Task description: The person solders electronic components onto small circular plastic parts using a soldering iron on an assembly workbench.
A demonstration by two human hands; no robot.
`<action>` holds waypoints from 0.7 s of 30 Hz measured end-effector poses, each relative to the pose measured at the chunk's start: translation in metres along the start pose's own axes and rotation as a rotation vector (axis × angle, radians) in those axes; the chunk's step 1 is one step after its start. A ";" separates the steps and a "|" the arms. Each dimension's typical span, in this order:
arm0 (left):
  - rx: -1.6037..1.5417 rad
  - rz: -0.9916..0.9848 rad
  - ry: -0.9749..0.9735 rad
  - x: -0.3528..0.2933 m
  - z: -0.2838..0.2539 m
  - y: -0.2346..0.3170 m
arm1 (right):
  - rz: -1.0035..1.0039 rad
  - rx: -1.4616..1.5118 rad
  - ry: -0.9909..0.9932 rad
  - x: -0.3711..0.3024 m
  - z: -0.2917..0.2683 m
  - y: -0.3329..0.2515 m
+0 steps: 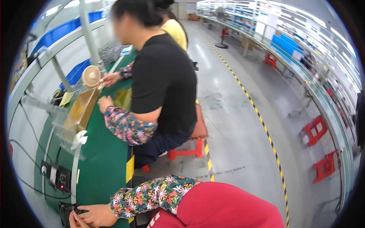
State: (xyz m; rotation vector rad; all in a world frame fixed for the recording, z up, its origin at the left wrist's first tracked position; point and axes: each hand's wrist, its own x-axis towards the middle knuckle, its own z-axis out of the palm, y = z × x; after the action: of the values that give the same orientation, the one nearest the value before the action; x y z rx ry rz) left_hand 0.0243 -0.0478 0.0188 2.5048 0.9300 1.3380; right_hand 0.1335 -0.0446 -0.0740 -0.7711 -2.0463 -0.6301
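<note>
Fingers [81, 217] curled, touching black fan [65, 212]

Green bench [102, 167], floral sleeve [152, 195], red stools [313, 131].

lower left of the frame, a black grille part [67, 213] looks like matt plastic. the green bench surface [102, 167] is smooth and matt. the floral sleeve [154, 194] is soft cloth. at right, the grey floor [243, 144] is smooth with a dull sheen, and the red stools [314, 131] look like glossy plastic.
</note>
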 end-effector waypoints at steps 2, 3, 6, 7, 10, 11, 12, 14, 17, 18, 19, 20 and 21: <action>-0.117 -0.026 0.026 -0.001 -0.002 0.010 | -0.024 -0.039 -0.029 0.006 -0.013 -0.002; -0.124 -0.002 0.075 -0.001 -0.003 0.009 | -0.063 -0.098 -0.068 0.010 -0.017 -0.001; -0.197 0.056 0.186 -0.001 -0.006 -0.006 | -0.122 -0.192 -0.097 0.026 -0.034 -0.008; -0.150 0.125 0.230 0.000 -0.010 -0.011 | -0.137 -0.245 -0.078 0.031 -0.035 -0.010; -0.029 0.217 0.301 0.003 -0.020 -0.019 | -0.164 -0.219 0.003 0.046 -0.044 -0.019; -0.060 0.232 0.335 0.002 -0.024 -0.019 | -0.128 -0.179 0.059 0.053 -0.051 -0.027; -0.090 0.247 0.366 0.002 -0.026 -0.020 | -0.089 -0.136 0.115 0.062 -0.061 -0.037; -0.107 0.338 0.436 0.004 -0.025 -0.020 | 0.246 0.057 0.353 0.067 -0.028 -0.058; -0.127 0.588 0.644 0.009 -0.037 -0.038 | 0.319 0.022 -0.039 0.100 -0.111 -0.091; -0.134 0.674 0.701 0.010 -0.041 -0.042 | 0.266 0.134 -0.071 0.101 -0.123 -0.090; -0.161 0.758 0.752 0.011 -0.041 -0.042 | 0.227 0.234 -0.109 0.099 -0.136 -0.090; -0.145 0.826 0.823 0.005 -0.044 -0.048 | 0.155 0.365 -0.160 0.098 -0.143 -0.085; -0.133 0.892 0.889 -0.003 -0.049 -0.050 | 0.088 0.494 -0.214 0.096 -0.153 -0.083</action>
State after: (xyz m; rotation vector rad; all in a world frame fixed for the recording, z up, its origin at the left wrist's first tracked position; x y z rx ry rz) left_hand -0.0381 -0.0169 0.0249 2.2190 -0.3415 2.7461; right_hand 0.1110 -0.1758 0.0741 -0.6463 -2.2185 0.0197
